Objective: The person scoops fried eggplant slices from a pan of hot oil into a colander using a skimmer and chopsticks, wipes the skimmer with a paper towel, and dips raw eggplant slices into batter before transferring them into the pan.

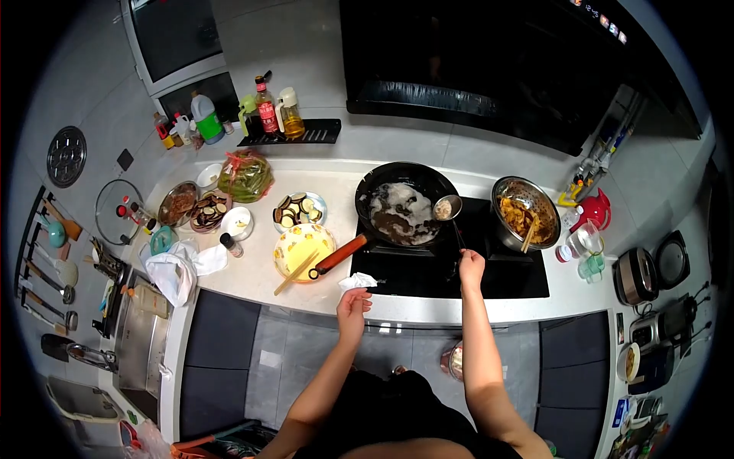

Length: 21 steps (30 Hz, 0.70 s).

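Observation:
My right hand (472, 269) is closed around the dark handle of a ladle (451, 208). The ladle's round bowl, with pale foam in it, is over the right rim of a black wok (407, 173). Inside the wok, white foam floats on dark liquid (394, 223). The wok's wooden handle (342, 254) points toward the front left. My left hand (352, 312) is at the counter's front edge, fingers loosely bent and apart, just below a crumpled white tissue (358, 282). Left of it, a yellow patterned bowl (284, 246) holds pale batter, with chopsticks (295, 274) across it.
A steel bowl of browned food (505, 187) with chopsticks stands right of the wok. Sliced eggplant on a plate (299, 211), a bag of green vegetables (245, 177) and a seasoning jar (231, 245) stand to the left. A red kettle (595, 211) and glasses are at the right.

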Motion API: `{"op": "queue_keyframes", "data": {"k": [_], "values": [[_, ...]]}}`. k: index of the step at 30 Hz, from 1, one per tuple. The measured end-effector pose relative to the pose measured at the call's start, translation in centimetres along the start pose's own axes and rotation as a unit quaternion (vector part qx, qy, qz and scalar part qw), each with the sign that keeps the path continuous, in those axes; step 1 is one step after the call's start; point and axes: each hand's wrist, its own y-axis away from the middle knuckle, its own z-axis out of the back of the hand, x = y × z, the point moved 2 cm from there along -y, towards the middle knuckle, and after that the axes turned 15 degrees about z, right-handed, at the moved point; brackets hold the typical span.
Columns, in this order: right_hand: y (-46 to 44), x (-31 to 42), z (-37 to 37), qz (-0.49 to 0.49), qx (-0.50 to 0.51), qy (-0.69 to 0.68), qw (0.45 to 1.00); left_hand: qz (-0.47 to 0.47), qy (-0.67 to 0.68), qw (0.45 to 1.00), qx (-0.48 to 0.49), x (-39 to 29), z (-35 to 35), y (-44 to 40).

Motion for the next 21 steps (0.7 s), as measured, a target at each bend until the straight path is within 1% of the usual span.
{"op": "queue_keyframes", "data": {"k": [3, 6, 8, 10, 16, 21], "values": [[-0.5, 1.5, -0.7, 0.023, -0.004, 0.077, 0.997, 0.001, -0.002, 1.000, -0.007, -0.1, 0.3, -0.1], [-1.2, 2.6, -1.9, 0.020, 0.009, 0.112, 0.993, -0.002, 0.003, 1.000, -0.014, -0.2, 0.6, -0.2], [-1.5, 3.0, -2.7, 0.006, 0.029, 0.111, 0.993, -0.005, 0.004, 1.000, -0.019, -0.2, 0.9, -0.3], [-2.0, 3.4, -3.8, 0.014, 0.026, 0.105, 0.994, -0.011, 0.002, 1.000, -0.025, -0.3, 1.4, -0.6], [-3.4, 5.1, -7.0, 0.011, 0.051, 0.147, 0.988, -0.008, 0.016, 0.999, -0.044, -0.7, 2.4, -1.0], [-3.6, 6.5, -9.6, 0.016, 0.076, 0.153, 0.985, -0.010, 0.013, 0.998, -0.059, -1.0, 3.5, -1.2]]}}
